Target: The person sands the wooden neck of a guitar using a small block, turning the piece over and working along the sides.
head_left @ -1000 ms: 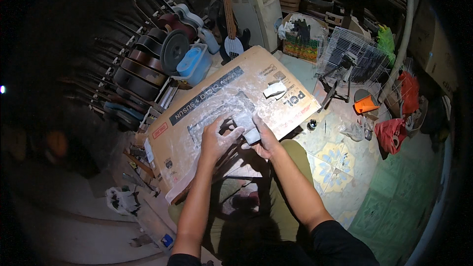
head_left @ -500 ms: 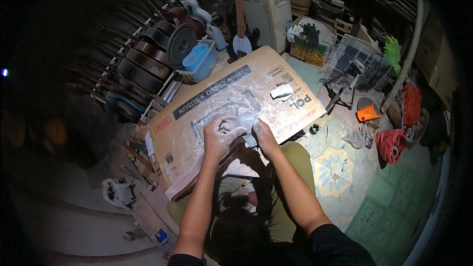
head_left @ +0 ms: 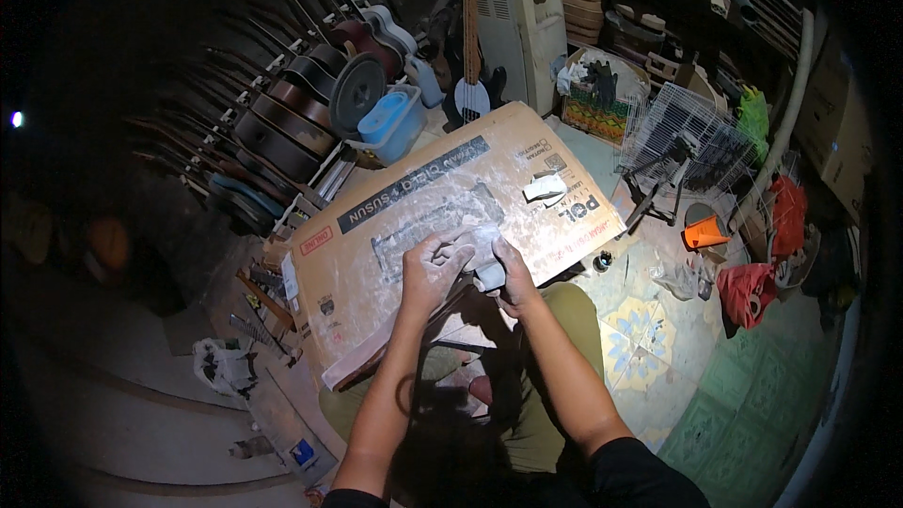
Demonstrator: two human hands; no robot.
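Over the near edge of a dusty cardboard sheet (head_left: 433,198), both hands meet at a small pale grey-white piece (head_left: 487,254), flat and coated in powder; its exact kind cannot be made out. My right hand (head_left: 514,277) pinches its right side, thumb on top. My left hand (head_left: 435,271) is closed at its left side, fingers curled and whitened with dust, partly covering it. A folded white piece (head_left: 545,189) lies on the cardboard beyond my right hand.
Several guitars (head_left: 282,122) stand in a rack at far left, beside a blue plastic tub (head_left: 390,122). A wire cage (head_left: 691,136), an orange scoop-like object (head_left: 705,232) and a red bag (head_left: 745,293) are on the right. A small jar (head_left: 603,261) sits by the cardboard's right corner.
The view has shifted slightly. My hands still grip the pale piece, which now lies flatter between them, and my left fingers have shifted on it.
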